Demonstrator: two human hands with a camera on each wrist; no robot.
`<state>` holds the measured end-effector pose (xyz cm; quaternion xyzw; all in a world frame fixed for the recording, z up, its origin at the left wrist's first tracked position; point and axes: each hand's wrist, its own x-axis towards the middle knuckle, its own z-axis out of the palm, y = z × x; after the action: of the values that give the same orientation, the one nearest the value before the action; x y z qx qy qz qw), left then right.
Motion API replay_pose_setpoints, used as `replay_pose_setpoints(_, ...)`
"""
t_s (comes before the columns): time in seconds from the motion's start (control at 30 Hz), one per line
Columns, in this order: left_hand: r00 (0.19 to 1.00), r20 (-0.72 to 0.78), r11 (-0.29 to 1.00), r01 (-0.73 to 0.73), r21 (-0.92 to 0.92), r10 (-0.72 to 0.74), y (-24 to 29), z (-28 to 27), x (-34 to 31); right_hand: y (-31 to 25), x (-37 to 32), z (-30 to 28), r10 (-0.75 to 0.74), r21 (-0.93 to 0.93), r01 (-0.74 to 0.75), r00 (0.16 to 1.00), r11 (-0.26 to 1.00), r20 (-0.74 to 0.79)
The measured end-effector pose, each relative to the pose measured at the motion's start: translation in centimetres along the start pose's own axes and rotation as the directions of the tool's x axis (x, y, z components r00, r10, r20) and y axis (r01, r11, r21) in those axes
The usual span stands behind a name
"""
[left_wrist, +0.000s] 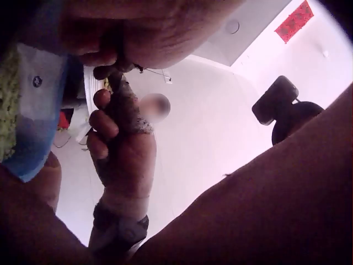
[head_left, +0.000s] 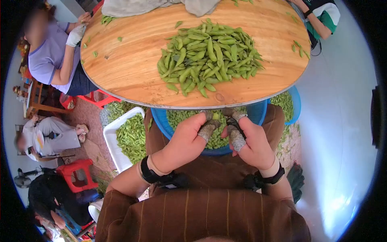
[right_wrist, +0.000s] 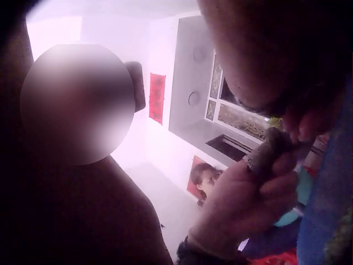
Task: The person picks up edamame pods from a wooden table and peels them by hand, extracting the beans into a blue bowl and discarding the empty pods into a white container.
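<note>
Both hands meet over a blue basin [head_left: 159, 119] of shelled green beans [head_left: 177, 117], just below the table edge. Grey wrappings cover the thumbs and some fingertips. My left hand [head_left: 187, 131] pinches a green soybean pod [head_left: 216, 115] between thumb and fingers. Close on its right, my right hand [head_left: 256, 141] has curled fingers at a pod too, with a dark strip around its wrapped thumb. Its fingers also show curled in the left wrist view. The fingertips partly hide what they grip. A heap of soybean pods [head_left: 209, 56] lies on the wooden table [head_left: 125, 72] above.
At the left stands a white tub [head_left: 111, 137] of green beans; a blue tub [head_left: 296, 107] sits at the right. Grey cloth [head_left: 161, 6] lies on the table's far side. A person in a lilac shirt [head_left: 50, 64] sits left, another person [head_left: 324, 20] far right. Red stools [head_left: 76, 173] stand left.
</note>
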<state>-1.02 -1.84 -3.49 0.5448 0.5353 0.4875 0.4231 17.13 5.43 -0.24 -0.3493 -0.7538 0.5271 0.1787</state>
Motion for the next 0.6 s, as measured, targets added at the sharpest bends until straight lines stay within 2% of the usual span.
replay_pose_setpoints(0.07, 1.000, 0.012, 1.000, -0.011, 0.017, 0.011, -0.3, 0.2, -0.1, -0.1, -0.1, 0.2, -0.006, 0.048, 0.004, 0.999, 0.999, 0.036)
replay_pose_setpoints(0.13, 1.000, 0.021, 0.999, -0.022, 0.033, 0.021, -0.2, 0.1, -0.1, 0.2, -0.1, 0.1, -0.023, 0.021, 0.022, 0.999, 1.000, 0.045)
replay_pose_setpoints(0.2, 0.992, 0.117, 0.983, 0.014, 0.182, -0.036, 0.5, -0.5, 0.0, 0.4, -0.1, 0.0, -0.038, -0.005, 0.039, 0.998, 0.999, 0.055)
replay_pose_setpoints(0.3, 0.994, 0.106, 0.978, -0.009, 0.207, -0.013, 0.9, -0.4, 0.0, 0.8, -0.3, 0.1, -0.013, 0.006, 0.012, 0.998, 1.000, 0.061)
replay_pose_setpoints(0.33, 0.994, 0.109, 0.979, -0.008, 0.206, -0.015, 0.8, -0.5, 0.0, 1.3, -0.2, 0.3, -0.057, 0.052, 0.054, 0.997, 0.997, 0.044)
replay_pose_setpoints(0.4, 0.984, 0.142, 0.848, -0.167, 0.502, 0.109, 0.6, -0.7, 0.1, 1.3, -0.2, 0.4, -0.095, 0.097, 0.092, 0.995, 0.991, 0.026)
replay_pose_setpoints(0.47, 0.978, 0.137, 0.805, -0.206, 0.557, 0.156, 0.5, -0.6, -0.1, 0.6, 0.1, 0.3, 0.088, 0.246, -0.114, 0.990, 0.962, 0.112)
replay_pose_setpoints(0.5, 0.969, 0.135, 0.753, -0.246, 0.610, 0.207, 0.5, -0.6, -0.2, 0.8, 0.1, 0.4, 0.091, 0.249, -0.117, 0.989, 0.961, 0.113)
replay_pose_setpoints(0.53, 0.970, 0.137, 0.754, -0.244, 0.610, 0.203, 0.7, -0.8, -0.1, 1.0, 0.1, 0.5, 0.199, 0.484, -0.272, 0.960, 0.831, 0.197)
replay_pose_setpoints(0.57, 0.976, 0.157, 0.976, 0.123, 0.178, -0.151, 1.0, -1.2, 0.0, 1.2, 0.1, 0.7, 0.276, 0.668, -0.409, 0.912, 0.622, 0.303)
replay_pose_setpoints(0.6, 0.840, 0.330, 0.816, 0.519, -0.257, -0.430, 1.2, -1.4, 0.1, 1.5, 0.0, 0.9, 0.278, 0.670, -0.410, 0.912, 0.618, 0.302)
